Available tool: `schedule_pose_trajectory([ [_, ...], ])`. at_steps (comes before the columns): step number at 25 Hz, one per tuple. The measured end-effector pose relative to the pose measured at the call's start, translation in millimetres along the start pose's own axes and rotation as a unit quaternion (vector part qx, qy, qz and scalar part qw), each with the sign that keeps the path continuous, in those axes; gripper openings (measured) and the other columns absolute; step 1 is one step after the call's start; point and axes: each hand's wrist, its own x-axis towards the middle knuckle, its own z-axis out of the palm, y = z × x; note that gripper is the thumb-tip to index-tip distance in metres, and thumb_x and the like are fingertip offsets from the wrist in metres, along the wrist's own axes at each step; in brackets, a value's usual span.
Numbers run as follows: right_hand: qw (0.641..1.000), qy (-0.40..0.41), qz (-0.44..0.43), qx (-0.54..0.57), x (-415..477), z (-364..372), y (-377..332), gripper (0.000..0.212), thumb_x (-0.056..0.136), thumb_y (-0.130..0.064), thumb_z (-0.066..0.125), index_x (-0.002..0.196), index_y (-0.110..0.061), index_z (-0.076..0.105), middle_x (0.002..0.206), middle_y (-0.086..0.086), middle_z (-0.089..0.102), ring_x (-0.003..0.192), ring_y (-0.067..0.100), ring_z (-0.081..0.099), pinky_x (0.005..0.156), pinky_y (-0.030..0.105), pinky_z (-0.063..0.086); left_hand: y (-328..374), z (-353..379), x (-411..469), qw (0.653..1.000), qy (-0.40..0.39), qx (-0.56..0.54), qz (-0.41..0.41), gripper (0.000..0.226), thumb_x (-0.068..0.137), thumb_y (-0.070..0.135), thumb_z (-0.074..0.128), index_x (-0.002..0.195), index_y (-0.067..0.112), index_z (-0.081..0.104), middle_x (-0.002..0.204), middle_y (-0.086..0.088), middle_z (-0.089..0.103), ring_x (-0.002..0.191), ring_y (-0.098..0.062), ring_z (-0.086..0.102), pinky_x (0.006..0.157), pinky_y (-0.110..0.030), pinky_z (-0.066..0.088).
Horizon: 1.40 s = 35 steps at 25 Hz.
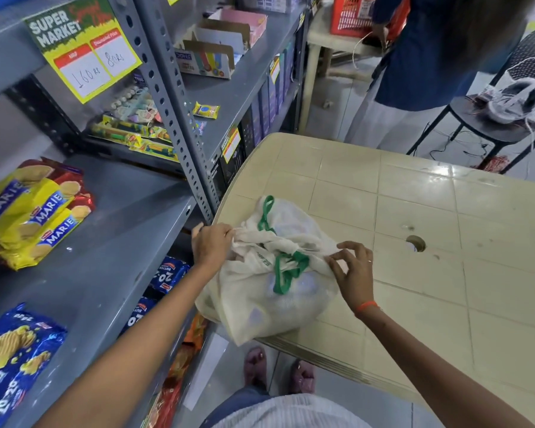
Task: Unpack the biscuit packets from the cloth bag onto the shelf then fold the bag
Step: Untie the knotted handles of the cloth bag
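Left grip [212, 244] clenched on the gathered rim of the limp cream cloth bag with green handles [269, 273]; right grip [354, 267] pinching the opposite rim with fingertips, other fingers spread. Between them, the mouth bunched shut. Bag slumped on the near-left corner of the glossy beige tiled plastic desk [414, 211], bulging softly, pale packets showing faintly through. Probably light, floppy, crushable inside: best taken by rim or handles. Left of the grips, grey metal shelf [105, 242] with crinkly yellow Marie packets [28, 217].
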Motion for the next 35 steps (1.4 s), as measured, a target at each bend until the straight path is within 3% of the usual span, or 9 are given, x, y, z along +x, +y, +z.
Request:
schedule_pose_trajectory([
  [4, 0.996, 0.022, -0.047, -0.076, 0, 2, -20, 0.040, 0.080, -0.051, 0.054, 0.098, -0.019, 0.069, 0.117, 0.010, 0.058, 0.111, 0.030, 0.045, 0.086, 0.035, 0.040, 18, 9, -8, 0.982, -0.026, -0.032, 0.183, 0.055, 0.086, 0.039, 0.064, 0.135, 0.019, 0.050, 0.142, 0.002, 0.051, 0.137, -0.013, 0.042, 0.119, -0.045, 0.019],
  [7, 0.977, 0.008, -0.136, -0.163, 8, 17, -42, 0.034, 0.077, -0.047, 0.060, 0.094, -0.019, 0.071, 0.122, 0.011, 0.060, 0.113, 0.027, 0.042, 0.090, 0.040, 0.045, 45, 10, 0, 0.953, -0.097, 0.039, 0.284, 0.050, 0.091, 0.029, 0.057, 0.140, 0.024, 0.044, 0.150, 0.005, 0.041, 0.145, -0.010, 0.025, 0.121, -0.046, 0.012],
  [11, 0.967, -0.002, -0.152, -0.203, 20, 21, -38, 0.016, 0.073, -0.028, 0.063, 0.064, -0.020, 0.074, 0.112, 0.006, 0.069, 0.114, 0.026, 0.039, 0.093, 0.047, 0.047, 51, 6, 7, 0.955, -0.087, 0.111, 0.261, 0.021, 0.094, 0.019, 0.048, 0.097, 0.029, 0.066, 0.137, -0.001, 0.057, 0.134, -0.012, 0.043, 0.118, -0.032, 0.002],
  [15, 0.977, -0.003, -0.127, -0.171, 20, -6, -1, 0.030, 0.079, -0.034, 0.054, 0.071, -0.016, 0.076, 0.112, 0.006, 0.068, 0.115, 0.029, 0.046, 0.088, 0.047, 0.047, 25, -25, 14, 0.992, 0.024, 0.006, 0.122, 0.025, 0.095, 0.019, 0.052, 0.113, 0.016, 0.069, 0.123, -0.006, 0.068, 0.116, -0.025, 0.058, 0.114, -0.033, 0.024],
  [18, 0.979, 0.011, -0.149, -0.135, 20, -3, -12, 0.031, 0.083, -0.036, 0.054, 0.073, -0.014, 0.074, 0.115, 0.007, 0.066, 0.114, 0.025, 0.042, 0.087, 0.042, 0.046, 50, -18, 12, 0.971, -0.102, -0.032, 0.214, 0.041, 0.088, 0.027, 0.063, 0.128, 0.023, 0.059, 0.146, -0.006, 0.047, 0.130, -0.024, 0.048, 0.112, -0.036, 0.030],
  [20, 0.977, 0.019, -0.179, -0.111, 21, 6, -32, 0.028, 0.085, -0.033, 0.056, 0.073, -0.013, 0.073, 0.117, 0.006, 0.065, 0.114, 0.026, 0.044, 0.089, 0.038, 0.042, 73, 0, 7, 0.939, -0.186, 0.029, 0.287, 0.049, 0.088, 0.027, 0.062, 0.135, 0.029, 0.050, 0.155, -0.004, 0.033, 0.141, -0.018, 0.035, 0.116, -0.035, 0.018],
  [25, 0.972, 0.047, -0.194, -0.124, 28, 1, -33, 0.023, 0.084, -0.027, 0.059, 0.070, -0.015, 0.072, 0.114, 0.004, 0.066, 0.114, 0.022, 0.042, 0.090, 0.039, 0.040, 70, 4, 12, 0.932, -0.088, 0.148, 0.319, 0.029, 0.097, 0.021, 0.044, 0.118, 0.027, 0.063, 0.147, -0.002, 0.046, 0.134, -0.004, 0.043, 0.120, -0.033, -0.002],
  [30, 0.976, 0.062, -0.171, -0.121, 26, -9, -25, 0.022, 0.084, -0.032, 0.057, 0.076, -0.017, 0.072, 0.116, 0.007, 0.064, 0.115, 0.024, 0.041, 0.087, 0.043, 0.047, 52, -20, 12, 0.971, -0.062, 0.088, 0.213, 0.030, 0.094, 0.026, 0.052, 0.122, 0.022, 0.064, 0.118, -0.015, 0.068, 0.119, -0.031, 0.056, 0.105, -0.033, 0.035],
  [35, 0.970, 0.016, -0.192, -0.151, 37, 14, -56, 0.024, 0.076, -0.042, 0.067, 0.087, -0.021, 0.073, 0.123, 0.010, 0.061, 0.117, 0.027, 0.040, 0.090, 0.044, 0.046, 61, -18, 1, 0.958, -0.047, 0.026, 0.283, 0.020, 0.084, 0.022, 0.067, 0.103, 0.016, 0.068, 0.097, -0.006, 0.070, 0.097, -0.028, 0.059, 0.085, -0.033, 0.040],
])
